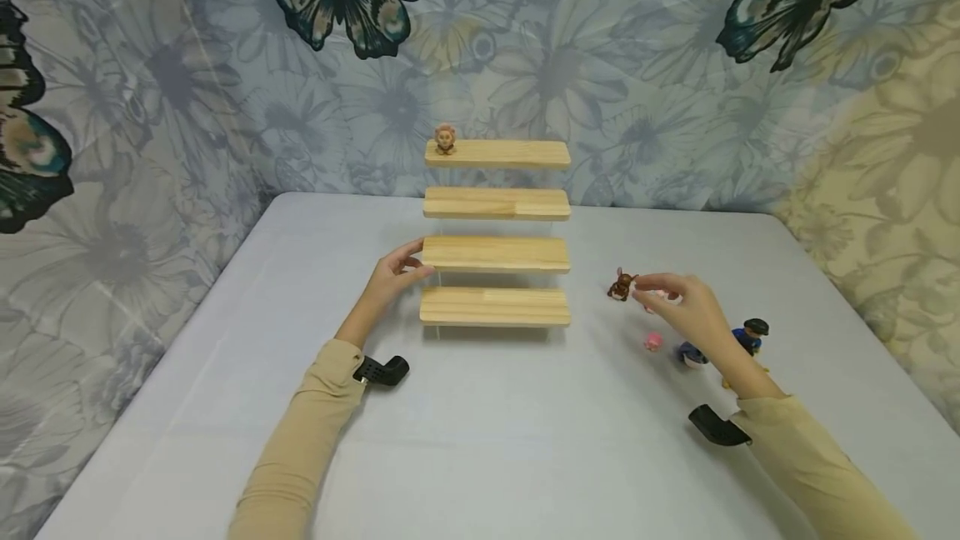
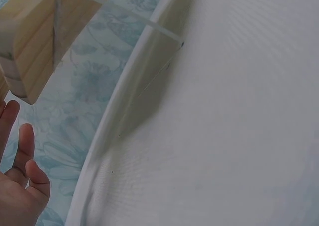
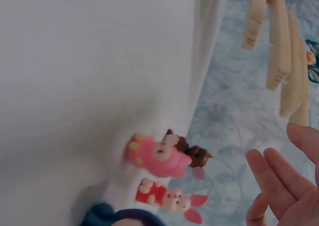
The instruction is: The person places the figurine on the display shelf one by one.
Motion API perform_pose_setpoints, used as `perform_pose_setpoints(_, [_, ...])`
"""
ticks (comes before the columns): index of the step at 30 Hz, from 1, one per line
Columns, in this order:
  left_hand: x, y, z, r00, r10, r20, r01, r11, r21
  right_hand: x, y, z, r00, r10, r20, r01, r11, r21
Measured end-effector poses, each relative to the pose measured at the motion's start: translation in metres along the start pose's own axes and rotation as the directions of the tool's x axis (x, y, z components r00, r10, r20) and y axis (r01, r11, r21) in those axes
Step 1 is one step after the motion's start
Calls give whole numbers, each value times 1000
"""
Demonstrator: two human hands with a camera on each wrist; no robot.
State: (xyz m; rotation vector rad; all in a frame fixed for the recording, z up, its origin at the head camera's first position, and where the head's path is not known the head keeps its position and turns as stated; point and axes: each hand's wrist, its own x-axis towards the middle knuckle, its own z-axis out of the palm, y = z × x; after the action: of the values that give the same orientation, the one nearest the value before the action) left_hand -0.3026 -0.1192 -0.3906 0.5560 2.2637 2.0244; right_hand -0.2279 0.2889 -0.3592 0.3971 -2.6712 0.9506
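My left hand (image 1: 393, 275) is at the left end of a four-board wooden shelf stand, beside the second board from the bottom (image 1: 495, 254). In the left wrist view its fingers are fairly straight, with a fingertip close to the board's corner (image 2: 32, 81); firm contact is unclear. My right hand (image 1: 693, 311) hovers over small toy figures at the right. Its fingertips are nearest a brown eared figure (image 1: 620, 285). The right wrist view shows relaxed fingers holding nothing, near a pink figure (image 3: 159, 156) and a pig figure in red (image 3: 162, 195).
A small lion-like figure (image 1: 445, 139) sits on the top board's left end. Nearer me on the white table (image 1: 480, 440) are a small pink figure (image 1: 653, 342), a dark-blue figure (image 1: 690, 355) and a dark-capped figure (image 1: 752, 336). Butterfly-patterned fabric (image 1: 525, 48) hangs behind the table.
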Motion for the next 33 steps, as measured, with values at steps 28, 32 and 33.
perform_pose_setpoints(28, [10, -21, -5, 1000, -22, -18, 22, 1000, -9, -27, 28, -10, 985, 94, 144, -76, 988, -131])
perform_pose_setpoints(32, [10, -25, -5, 999, 21, -28, -21, 1000, -1, -27, 31, -11, 969, 136, 204, -109, 984, -139])
perform_pose_setpoints(33, [10, -25, -5, 999, 29, -27, -29, 1000, -2, -27, 32, -10, 965, 149, 217, -119, 982, -146])
